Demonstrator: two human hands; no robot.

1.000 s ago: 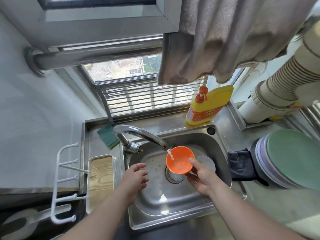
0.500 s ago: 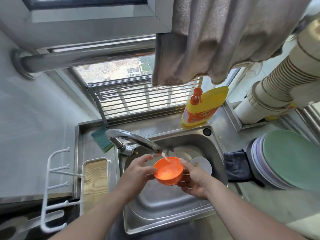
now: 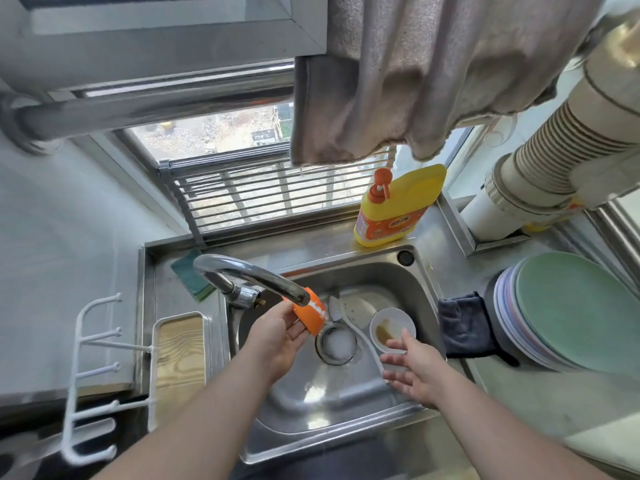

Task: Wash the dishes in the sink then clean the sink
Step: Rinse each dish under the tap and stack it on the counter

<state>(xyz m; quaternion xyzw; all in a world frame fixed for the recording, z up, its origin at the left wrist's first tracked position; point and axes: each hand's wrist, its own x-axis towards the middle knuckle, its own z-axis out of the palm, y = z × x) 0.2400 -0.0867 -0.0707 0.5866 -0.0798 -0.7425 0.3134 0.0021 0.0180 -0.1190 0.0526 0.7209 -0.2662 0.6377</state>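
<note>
Rinsing is the step in hand, judging by the head view: the left hand [image 3: 277, 336] grips the orange bowl [image 3: 310, 315], tipped on its side under the faucet [image 3: 256, 277] spout, likely so water sheets across it and runs off into the drain [image 3: 336, 342] below. The right hand [image 3: 414, 367] hangs with fingers spread and holding nothing, just beside a small white dish [image 3: 391, 329] with brown residue, probably next to be washed. Both sit inside the sink [image 3: 346, 427]. On the bench, a yellow detergent bottle [image 3: 398, 206] and green sponge [image 3: 192, 275] stand within reach behind the basin.
</note>
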